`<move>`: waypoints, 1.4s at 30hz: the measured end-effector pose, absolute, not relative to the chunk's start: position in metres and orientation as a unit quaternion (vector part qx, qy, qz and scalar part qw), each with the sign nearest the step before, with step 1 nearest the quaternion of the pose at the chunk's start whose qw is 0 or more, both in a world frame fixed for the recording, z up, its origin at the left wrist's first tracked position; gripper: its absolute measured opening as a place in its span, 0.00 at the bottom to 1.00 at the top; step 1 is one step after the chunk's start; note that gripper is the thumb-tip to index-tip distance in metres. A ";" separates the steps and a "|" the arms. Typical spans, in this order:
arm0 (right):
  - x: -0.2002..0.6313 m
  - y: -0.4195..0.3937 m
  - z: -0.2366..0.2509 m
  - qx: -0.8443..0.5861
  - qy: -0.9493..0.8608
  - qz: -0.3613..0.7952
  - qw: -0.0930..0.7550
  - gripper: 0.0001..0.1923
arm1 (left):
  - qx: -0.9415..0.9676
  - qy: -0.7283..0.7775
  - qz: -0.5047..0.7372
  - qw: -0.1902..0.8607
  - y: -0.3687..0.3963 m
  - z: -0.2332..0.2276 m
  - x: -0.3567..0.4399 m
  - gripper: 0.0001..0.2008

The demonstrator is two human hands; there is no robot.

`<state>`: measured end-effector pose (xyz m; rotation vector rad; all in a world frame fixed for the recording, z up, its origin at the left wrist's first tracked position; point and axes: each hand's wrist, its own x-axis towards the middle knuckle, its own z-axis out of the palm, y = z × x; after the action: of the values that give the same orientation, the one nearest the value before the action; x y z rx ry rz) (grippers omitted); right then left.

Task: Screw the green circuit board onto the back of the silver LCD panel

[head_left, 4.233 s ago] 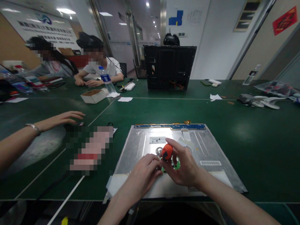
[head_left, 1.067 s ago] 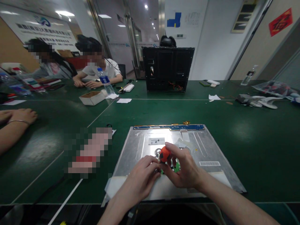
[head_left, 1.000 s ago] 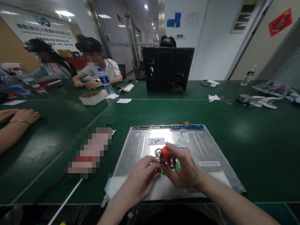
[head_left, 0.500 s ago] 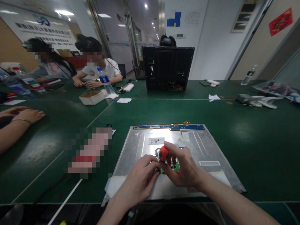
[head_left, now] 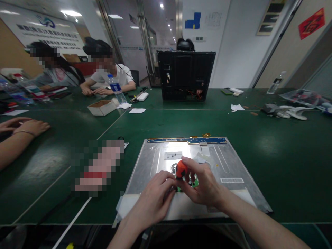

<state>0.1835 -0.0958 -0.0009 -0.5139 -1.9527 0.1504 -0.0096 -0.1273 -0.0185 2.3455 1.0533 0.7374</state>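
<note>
Right hand gripping orange-handled screwdriver upright on small green board atop metal panel, left hand pinching beside tip; slight tilt risking slip, stripped screw.

Two bare forearms come up from the bottom edge; no sleeves in sight on either, no gloves either; the left hand shows its back, knuckles rounded, fingers bare of rings; the right hand likewise plain, its wrist bare of any watch or band; nails short, unpainted as far as shows.
</note>
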 end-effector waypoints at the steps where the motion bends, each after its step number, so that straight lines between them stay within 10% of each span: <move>1: 0.183 -0.096 -0.001 -0.214 -0.818 0.063 0.530 0.26 | 0.853 0.383 0.269 0.230 -0.127 -0.018 -0.010 0.11; 25: 0.187 -0.093 0.001 -0.205 -0.787 0.077 0.576 0.33 | 0.841 0.406 0.280 0.223 -0.129 -0.017 -0.010 0.09; 42: 0.274 -0.030 0.011 -0.428 -0.514 0.442 0.598 0.36 | 0.826 0.511 0.153 0.182 -0.053 0.019 -0.030 0.08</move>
<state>0.2742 -0.0303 0.0110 -0.9942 -1.1931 1.0250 -0.0300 -0.0526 0.0190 2.3304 1.4430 0.4311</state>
